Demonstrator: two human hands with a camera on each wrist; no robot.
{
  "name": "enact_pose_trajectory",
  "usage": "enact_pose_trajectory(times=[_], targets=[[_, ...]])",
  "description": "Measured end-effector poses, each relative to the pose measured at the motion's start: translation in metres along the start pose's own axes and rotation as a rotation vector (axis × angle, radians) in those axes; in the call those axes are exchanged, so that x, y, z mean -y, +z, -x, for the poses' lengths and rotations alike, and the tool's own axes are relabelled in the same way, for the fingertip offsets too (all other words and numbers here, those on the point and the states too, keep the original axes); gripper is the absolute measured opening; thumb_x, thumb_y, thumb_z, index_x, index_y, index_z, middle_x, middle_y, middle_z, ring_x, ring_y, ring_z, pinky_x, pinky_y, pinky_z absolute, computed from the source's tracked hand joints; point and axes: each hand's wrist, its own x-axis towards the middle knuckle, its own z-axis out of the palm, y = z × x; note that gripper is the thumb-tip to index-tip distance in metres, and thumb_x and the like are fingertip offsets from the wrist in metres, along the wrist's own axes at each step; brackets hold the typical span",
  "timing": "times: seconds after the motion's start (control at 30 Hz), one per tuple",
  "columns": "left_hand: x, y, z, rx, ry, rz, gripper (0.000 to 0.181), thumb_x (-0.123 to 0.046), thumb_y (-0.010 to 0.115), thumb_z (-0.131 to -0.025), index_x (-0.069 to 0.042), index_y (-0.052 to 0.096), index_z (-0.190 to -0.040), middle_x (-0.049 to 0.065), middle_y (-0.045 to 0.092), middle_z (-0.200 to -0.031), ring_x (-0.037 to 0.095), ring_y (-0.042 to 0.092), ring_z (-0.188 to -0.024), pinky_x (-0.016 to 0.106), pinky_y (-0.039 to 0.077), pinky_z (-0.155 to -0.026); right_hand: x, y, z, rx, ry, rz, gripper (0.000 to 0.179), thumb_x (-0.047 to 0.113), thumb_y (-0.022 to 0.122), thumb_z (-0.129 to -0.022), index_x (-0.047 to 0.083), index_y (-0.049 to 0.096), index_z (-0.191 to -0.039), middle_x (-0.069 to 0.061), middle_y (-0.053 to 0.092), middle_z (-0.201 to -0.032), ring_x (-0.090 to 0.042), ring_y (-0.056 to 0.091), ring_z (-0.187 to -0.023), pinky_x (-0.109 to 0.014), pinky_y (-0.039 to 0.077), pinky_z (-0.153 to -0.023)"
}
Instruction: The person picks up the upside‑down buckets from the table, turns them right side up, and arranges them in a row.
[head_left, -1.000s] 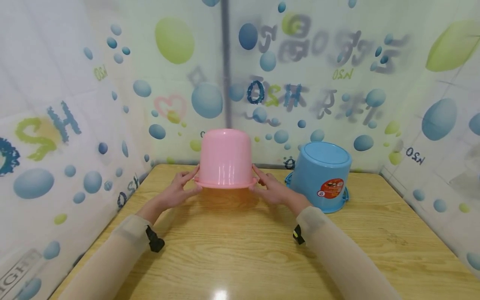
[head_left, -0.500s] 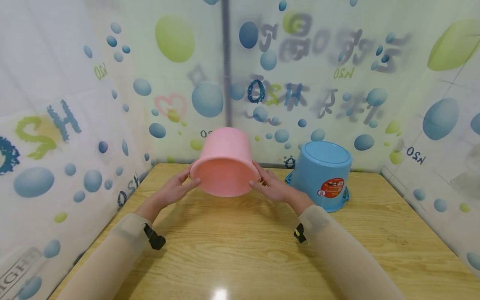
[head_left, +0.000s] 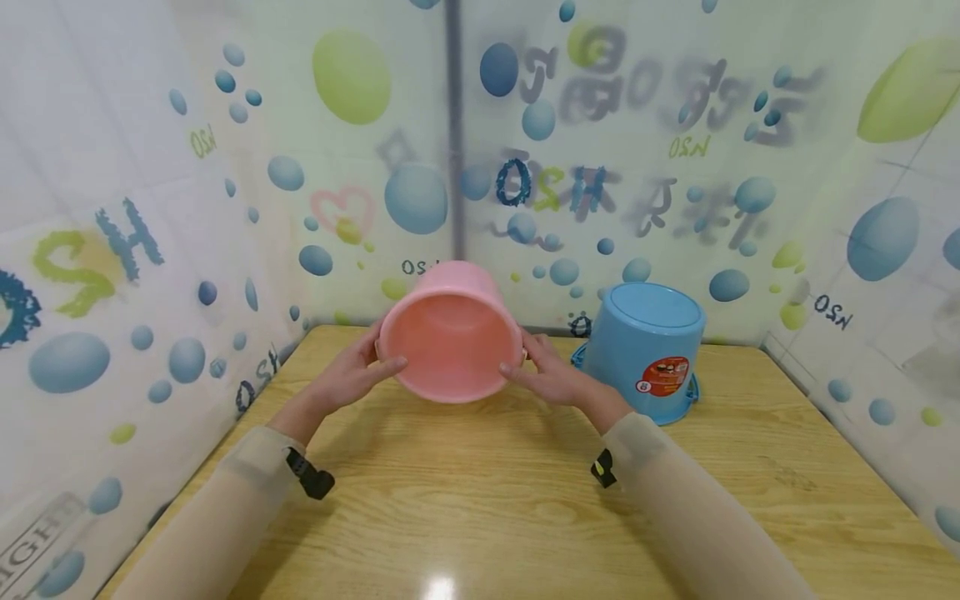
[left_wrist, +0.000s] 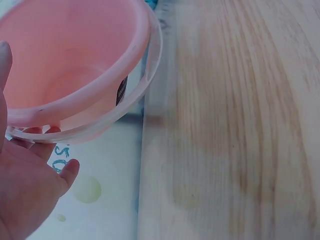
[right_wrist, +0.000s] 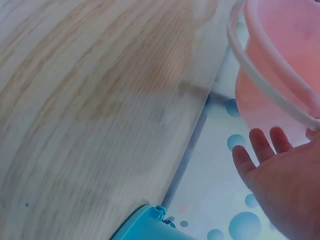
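A pink bucket (head_left: 450, 346) is held above the table, tipped so that its mouth faces me and its base points to the back wall. My left hand (head_left: 348, 375) grips the rim at its left side, thumb at the front edge. On the opposite side my right hand (head_left: 555, 375) grips the rim in the same way. The left wrist view shows a pale handle (left_wrist: 145, 85) lying along the bucket's outer edge, with the left fingers (left_wrist: 45, 147) under the rim. In the right wrist view, several right fingers (right_wrist: 261, 145) stick out beside the bucket.
A blue bucket (head_left: 645, 350) with a red label stands upside down on the wooden table (head_left: 480, 500), to the right of my right hand. Curtains (head_left: 225, 250) printed with drops and letters hang behind and on both sides.
The pink bucket has tilted from upside down, mouth to the table, until its mouth faces me. Both hands have turned with it, keeping hold of the rim. The blue bucket has not moved.
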Motion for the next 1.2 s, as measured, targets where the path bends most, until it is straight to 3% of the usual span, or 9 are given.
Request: enact_pose_trajectory(times=[0.1, 0.23, 0.33, 0.5, 0.7, 0.9, 1.2], targets=[[-0.005, 0.0, -0.001, -0.021, 0.012, -0.034, 0.095, -0.028, 0.072, -0.109, -0.041, 0.006, -0.177, 0.01, 0.035, -0.179, 0.04, 0.05, -0.155, 0.062, 0.053, -0.116, 0.001, 0.001, -0.001, -0.009, -0.07, -0.07, 0.078, 0.044, 0.06, -0.113, 0.033, 0.016, -0.177, -0.01, 0.027, -0.174, -0.038, 0.026, -0.161, -0.075, 0.035, -0.124], [-0.01, 0.0, -0.002, -0.032, 0.006, -0.042, 0.102, -0.031, 0.074, -0.108, -0.04, 0.001, -0.177, 0.01, 0.03, -0.181, 0.04, 0.049, -0.156, 0.06, 0.054, -0.115, 0.005, 0.004, -0.001, 0.005, -0.068, -0.198, 0.084, 0.038, 0.061, -0.114, 0.031, 0.007, -0.177, -0.01, 0.015, -0.182, -0.039, 0.026, -0.166, -0.07, 0.036, -0.127], [-0.011, 0.001, -0.003, -0.023, 0.015, -0.003, 0.105, -0.027, 0.076, -0.107, -0.04, -0.001, -0.177, 0.01, 0.028, -0.182, 0.039, 0.051, -0.155, 0.047, 0.059, -0.11, 0.009, 0.005, 0.001, 0.001, 0.006, -0.254, 0.092, 0.045, 0.062, -0.113, 0.032, -0.003, -0.177, -0.011, 0.008, -0.182, -0.039, 0.033, -0.164, -0.065, 0.041, -0.126], [-0.014, -0.001, -0.001, -0.01, 0.024, 0.044, 0.115, -0.021, 0.08, -0.103, -0.046, -0.007, -0.175, 0.015, 0.03, -0.181, 0.042, 0.053, -0.152, 0.025, 0.06, -0.098, 0.015, 0.005, 0.001, -0.009, 0.006, -0.277, 0.101, 0.047, 0.064, -0.111, 0.026, -0.01, -0.177, -0.018, 0.007, -0.182, -0.041, 0.038, -0.162, -0.062, 0.043, -0.126], [-0.017, -0.005, 0.002, 0.023, 0.046, 0.056, 0.126, -0.014, 0.086, -0.098, -0.051, -0.009, -0.173, 0.018, 0.025, -0.182, 0.046, 0.056, -0.148, 0.027, 0.062, -0.096, 0.023, 0.002, 0.004, -0.027, 0.025, -0.281, 0.114, 0.043, 0.074, -0.106, 0.032, -0.016, -0.175, -0.016, 0.002, -0.184, -0.041, 0.048, -0.156, -0.056, 0.05, -0.121], [-0.021, -0.01, 0.004, 0.052, 0.062, 0.016, 0.13, -0.012, 0.089, -0.094, -0.051, -0.007, -0.173, 0.009, 0.008, -0.186, 0.047, 0.054, -0.15, 0.025, 0.058, -0.102, 0.022, 0.001, 0.006, 0.0, 0.003, -0.357, 0.124, 0.027, 0.081, -0.101, 0.043, -0.018, -0.173, -0.021, 0.007, -0.182, -0.042, 0.063, -0.14, -0.047, 0.061, -0.107], [-0.027, -0.017, 0.007, 0.099, 0.096, 0.016, 0.136, -0.01, 0.092, -0.091, -0.048, -0.009, -0.174, 0.008, 0.005, -0.187, 0.049, 0.053, -0.15, 0.023, 0.059, -0.1, 0.024, -0.003, 0.011, 0.053, -0.077, -0.432, 0.138, 0.005, 0.084, -0.096, 0.048, -0.024, -0.17, -0.02, 0.002, -0.183, -0.054, 0.059, -0.143, -0.042, 0.065, -0.101]])
